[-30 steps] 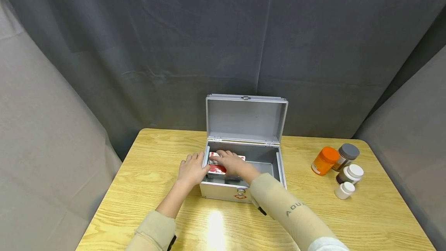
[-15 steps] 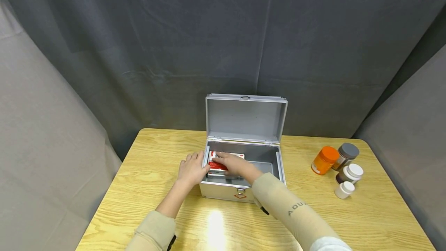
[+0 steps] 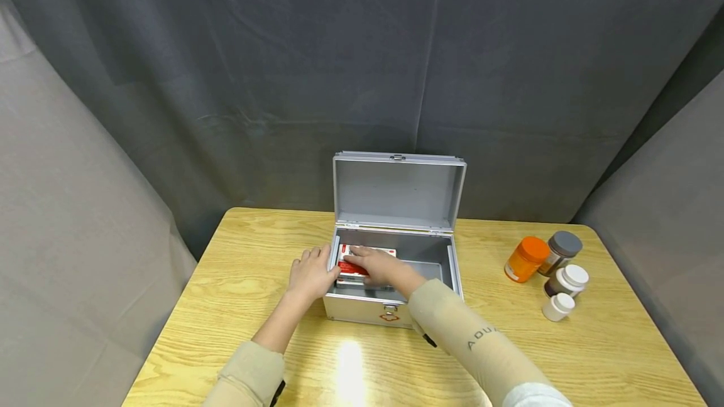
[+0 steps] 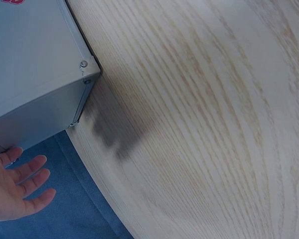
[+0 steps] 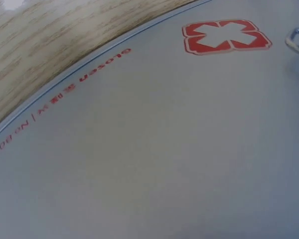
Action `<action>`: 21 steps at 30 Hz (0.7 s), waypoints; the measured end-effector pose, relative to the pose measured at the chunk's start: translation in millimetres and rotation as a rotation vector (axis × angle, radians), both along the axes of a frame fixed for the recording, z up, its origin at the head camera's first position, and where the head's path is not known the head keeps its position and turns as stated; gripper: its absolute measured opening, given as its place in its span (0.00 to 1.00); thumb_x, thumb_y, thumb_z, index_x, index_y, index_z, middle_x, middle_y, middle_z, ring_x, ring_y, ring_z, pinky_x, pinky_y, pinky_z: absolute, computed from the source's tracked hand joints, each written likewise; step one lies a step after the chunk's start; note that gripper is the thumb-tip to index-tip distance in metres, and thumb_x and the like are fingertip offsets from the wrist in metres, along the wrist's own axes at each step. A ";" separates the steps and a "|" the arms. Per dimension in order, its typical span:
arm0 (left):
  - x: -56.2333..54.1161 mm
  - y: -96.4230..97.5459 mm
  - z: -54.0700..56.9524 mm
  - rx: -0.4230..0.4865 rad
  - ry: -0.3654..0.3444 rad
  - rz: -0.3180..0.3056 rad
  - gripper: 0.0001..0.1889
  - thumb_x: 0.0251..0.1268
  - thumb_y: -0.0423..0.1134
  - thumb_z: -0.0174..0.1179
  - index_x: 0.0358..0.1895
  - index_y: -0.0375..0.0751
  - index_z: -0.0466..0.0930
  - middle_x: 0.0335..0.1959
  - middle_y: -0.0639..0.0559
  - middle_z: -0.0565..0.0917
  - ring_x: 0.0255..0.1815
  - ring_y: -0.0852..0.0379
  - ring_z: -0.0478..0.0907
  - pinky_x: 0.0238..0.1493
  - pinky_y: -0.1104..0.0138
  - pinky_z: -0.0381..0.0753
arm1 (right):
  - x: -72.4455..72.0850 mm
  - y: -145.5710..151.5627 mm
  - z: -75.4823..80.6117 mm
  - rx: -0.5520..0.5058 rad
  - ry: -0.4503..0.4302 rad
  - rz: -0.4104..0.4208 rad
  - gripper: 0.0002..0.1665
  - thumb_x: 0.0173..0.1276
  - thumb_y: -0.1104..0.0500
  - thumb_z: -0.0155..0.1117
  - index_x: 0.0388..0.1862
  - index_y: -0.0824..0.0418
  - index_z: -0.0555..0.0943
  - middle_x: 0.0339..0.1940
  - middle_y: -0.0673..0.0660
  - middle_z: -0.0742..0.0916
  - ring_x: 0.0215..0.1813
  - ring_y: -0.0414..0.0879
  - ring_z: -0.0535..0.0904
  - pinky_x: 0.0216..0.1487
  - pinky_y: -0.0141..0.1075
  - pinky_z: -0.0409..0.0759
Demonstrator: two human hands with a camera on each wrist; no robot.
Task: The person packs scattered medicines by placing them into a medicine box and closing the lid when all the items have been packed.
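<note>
In the head view, a silver first-aid case point(image 3: 356, 311) stands on the table with its lid point(image 3: 398, 193) raised. A red-and-white carton point(image 3: 349, 267) lies in its left half, above another pale box edge. My right hand point(image 3: 376, 265) reaches inside with extended fingers resting on that carton, covering much of it. At the case's left rim is my left hand point(image 3: 310, 275), its fingers along the outside and its thumb by the front-left edge. The left wrist view shows the left hand point(image 4: 15, 186) with spread, relaxed fingers beside the case. Only the case front point(image 5: 139, 149) fills the right wrist view.
On the right of the wooden table point(image 3: 254, 237) are an orange bottle point(image 3: 526, 260), a grey-capped jar point(image 3: 562, 251), a white-capped dark-labelled bottle point(image 3: 567, 281) and a small white bottle point(image 3: 559, 308). A dark curtain point(image 3: 283, 80) hangs behind.
The red-and-white carton has settled flatter in the case's left half, and its red face shows more. My right fingers have straightened slightly over it; the left hand has stayed put.
</note>
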State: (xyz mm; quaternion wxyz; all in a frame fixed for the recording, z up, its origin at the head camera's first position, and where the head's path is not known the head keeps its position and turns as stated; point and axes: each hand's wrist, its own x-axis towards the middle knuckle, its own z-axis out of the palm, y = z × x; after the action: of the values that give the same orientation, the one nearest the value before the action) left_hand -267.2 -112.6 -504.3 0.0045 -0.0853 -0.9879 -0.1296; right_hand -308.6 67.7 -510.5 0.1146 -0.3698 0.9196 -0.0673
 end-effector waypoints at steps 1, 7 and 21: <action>-0.1 0.0 0.0 0.001 0.000 0.000 0.29 0.61 0.53 0.49 0.62 0.42 0.63 0.55 0.40 0.73 0.56 0.42 0.68 0.51 0.47 0.68 | 0.0 0.7 0.5 0.006 -0.008 -0.004 0.38 0.59 0.60 0.63 0.69 0.54 0.63 0.71 0.59 0.63 0.70 0.55 0.58 0.66 0.47 0.59; -0.7 0.2 -0.7 -0.001 0.003 0.002 0.29 0.61 0.53 0.49 0.63 0.42 0.63 0.56 0.40 0.73 0.56 0.42 0.68 0.52 0.47 0.68 | 0.7 5.9 8.6 0.054 -0.062 -0.049 0.42 0.60 0.56 0.62 0.71 0.46 0.57 0.73 0.54 0.57 0.72 0.52 0.52 0.68 0.50 0.54; 0.6 0.3 0.5 0.008 -0.009 0.007 0.28 0.61 0.53 0.49 0.61 0.42 0.63 0.56 0.40 0.73 0.56 0.42 0.68 0.52 0.47 0.67 | 11.4 31.2 36.1 0.024 0.063 0.087 0.42 0.61 0.50 0.61 0.72 0.47 0.55 0.73 0.57 0.56 0.72 0.53 0.51 0.68 0.51 0.50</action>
State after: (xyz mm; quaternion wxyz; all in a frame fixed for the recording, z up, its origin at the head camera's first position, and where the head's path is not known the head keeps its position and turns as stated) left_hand -266.6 -112.3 -503.8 0.0009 -0.0812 -0.9876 -0.1341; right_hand -297.2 98.9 -474.3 0.0928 -0.4098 0.9066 -0.0396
